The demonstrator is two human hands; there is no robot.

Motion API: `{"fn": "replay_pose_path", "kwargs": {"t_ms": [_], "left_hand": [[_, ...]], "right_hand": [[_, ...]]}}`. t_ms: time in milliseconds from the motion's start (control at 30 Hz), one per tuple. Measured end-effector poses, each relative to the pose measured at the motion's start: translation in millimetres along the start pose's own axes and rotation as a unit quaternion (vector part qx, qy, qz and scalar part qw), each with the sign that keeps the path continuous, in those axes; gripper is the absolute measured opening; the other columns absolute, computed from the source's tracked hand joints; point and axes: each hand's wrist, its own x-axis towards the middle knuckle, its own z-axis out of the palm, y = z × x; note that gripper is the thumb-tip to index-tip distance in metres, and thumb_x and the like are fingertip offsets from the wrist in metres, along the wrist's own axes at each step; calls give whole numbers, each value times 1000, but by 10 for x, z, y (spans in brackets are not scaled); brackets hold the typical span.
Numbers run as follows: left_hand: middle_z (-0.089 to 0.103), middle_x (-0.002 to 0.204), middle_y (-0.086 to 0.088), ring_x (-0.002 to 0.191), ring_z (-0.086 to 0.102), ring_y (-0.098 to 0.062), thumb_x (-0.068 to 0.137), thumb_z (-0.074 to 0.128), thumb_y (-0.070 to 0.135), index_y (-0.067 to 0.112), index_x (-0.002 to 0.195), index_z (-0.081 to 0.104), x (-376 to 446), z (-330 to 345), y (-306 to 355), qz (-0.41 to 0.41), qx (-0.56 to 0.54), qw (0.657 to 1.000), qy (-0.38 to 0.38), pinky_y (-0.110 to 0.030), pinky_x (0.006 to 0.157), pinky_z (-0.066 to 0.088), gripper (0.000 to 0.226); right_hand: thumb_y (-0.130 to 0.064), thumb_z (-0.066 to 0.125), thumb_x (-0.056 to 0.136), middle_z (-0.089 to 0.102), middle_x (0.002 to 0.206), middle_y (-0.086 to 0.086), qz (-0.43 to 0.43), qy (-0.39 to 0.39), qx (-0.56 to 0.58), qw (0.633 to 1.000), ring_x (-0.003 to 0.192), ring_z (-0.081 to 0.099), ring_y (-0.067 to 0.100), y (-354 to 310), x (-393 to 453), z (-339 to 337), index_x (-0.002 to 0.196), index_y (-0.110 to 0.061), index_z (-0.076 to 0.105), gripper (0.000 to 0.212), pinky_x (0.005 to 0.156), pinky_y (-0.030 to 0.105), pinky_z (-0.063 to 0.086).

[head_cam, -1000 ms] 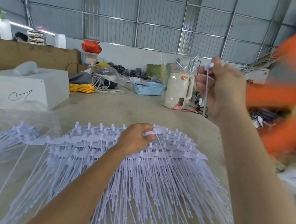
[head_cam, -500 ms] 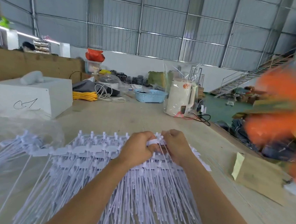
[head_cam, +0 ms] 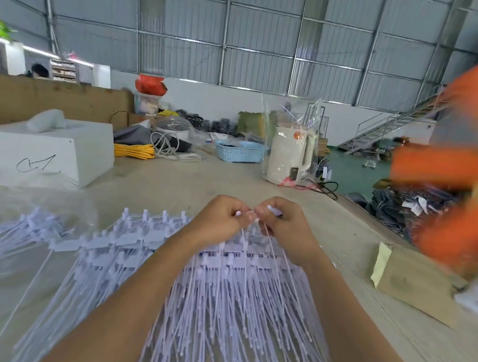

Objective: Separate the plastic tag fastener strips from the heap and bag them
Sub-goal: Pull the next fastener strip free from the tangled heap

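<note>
Since half a second ago: both hands lifted slightly off the heap, a few thin strands now pulled taut up toward the fingers. A second ago the right hand was raised high near the kettle; now down and against the left.

Left hand (head_cam: pixel 218 219) and right hand (head_cam: pixel 285 227) together at mid-table, fingertips touching, both curled and pinching the white head end of a tag fastener strip (head_cam: pixel 270 210) between them. Strands hang from the pinch down into the heap (head_cam: pixel 213 302). Exact grip on individual pieces too small to tell.

Heap of pale lilac-white fastener strips fanned across the near centre of the table (head_cam: pixel 407 360), bar ends far, thin tails near, forearms lying over it. Smaller bunch of strips (head_cam: pixel 24 230) at near left, seemingly under clear plastic film; blurred, not certain.

Elsewhere:
- White box (head_cam: pixel 49 150) with a black scribble, far left, a white wrapped lump on top.
- Yellow cord coil (head_cam: pixel 133 150) and grey cloth beyond it.
- Blue perforated basket (head_cam: pixel 240 150) far centre.
- Cream kettle (head_cam: pixel 290 153) in clear bag just right of the basket, black cable beside it.
- Brown paper envelope (head_cam: pixel 410 280) flat on the table, right.
- Orange blurred shape (head_cam: pixel 465 175) at right edge; unidentifiable.
</note>
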Motion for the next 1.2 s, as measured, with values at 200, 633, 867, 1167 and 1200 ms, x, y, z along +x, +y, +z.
{"fn": "replay_pose_path", "kwargs": {"t_ms": [200,633,867,1167,1200], "left_hand": [[52,55,-1,49,46,-8,88,57,3,9,70,61,-21,-26,124,-89,-180,980,-9,-15,46,36,20],[38,42,4,33,29,-5,89,41,-3,8,56,48,-24,-126,113,-145,-345,924,-78,-15,35,21,36],[61,80,5,64,54,0,81,45,-18,7,115,63,-63,-145,167,-63,-115,987,-98,-10,58,40,46],[61,111,-11,103,59,-19,81,72,10,8,113,59,-7,-266,73,-55,15,997,-42,-27,85,49,34],[63,109,-10,102,59,-16,81,72,12,8,110,62,1,-262,63,-47,34,998,-36,-25,84,48,31]], "right_hand": [[4,54,90,55,67,12,-31,-46,95,994,56,47,20,-23,-16,1,80,-4,57,14,56,26,41],[-1,53,92,51,70,6,36,193,232,953,62,48,15,-63,45,-261,85,2,60,10,57,19,50],[1,55,89,36,59,-4,129,20,391,911,40,35,1,-202,117,-240,77,-11,46,19,30,10,26],[-14,54,90,43,70,0,169,77,111,976,44,38,8,-60,77,35,76,-15,53,15,35,16,25],[-15,53,91,44,70,-1,169,72,101,978,46,38,9,-48,77,46,77,-16,54,13,36,16,26]]}}
